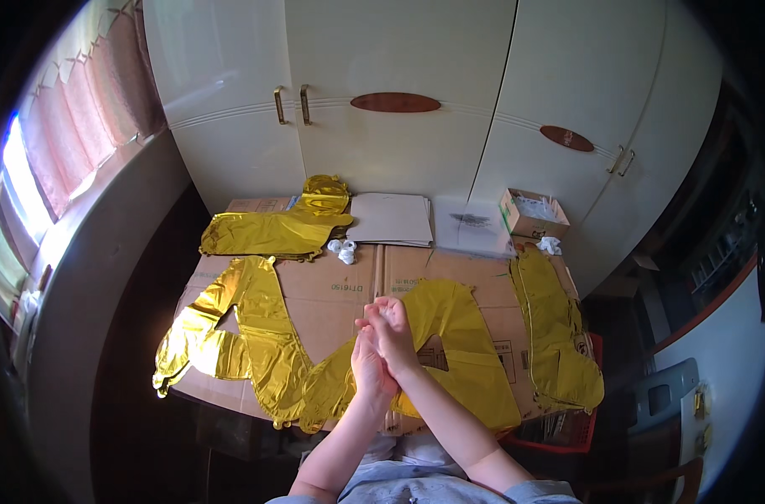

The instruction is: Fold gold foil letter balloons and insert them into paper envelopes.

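My left hand point(369, 363) and my right hand point(393, 336) are pressed together above the middle of the cardboard-covered table, fingers curled over one another. A small pale patch shows between the fingers; what it is, I cannot make out. Below and around them lie flat, uninflated gold foil balloons. One foil balloon point(269, 336) with a triangular opening spreads over the left side. A second foil balloon point(462, 315), also with an opening, lies under and to the right of my hands. At the right edge rests a long, narrow foil balloon point(555, 344).
Flat gold foil point(265, 233) is piled at the back left, beside white crumpled bits point(345, 250). Grey-brown card sheets point(391, 218), a clear plastic sheet point(471, 227) and a small open box point(534, 212) line the back. White cabinets point(399, 50) rise behind. A red basket point(559, 437) sits low at right.
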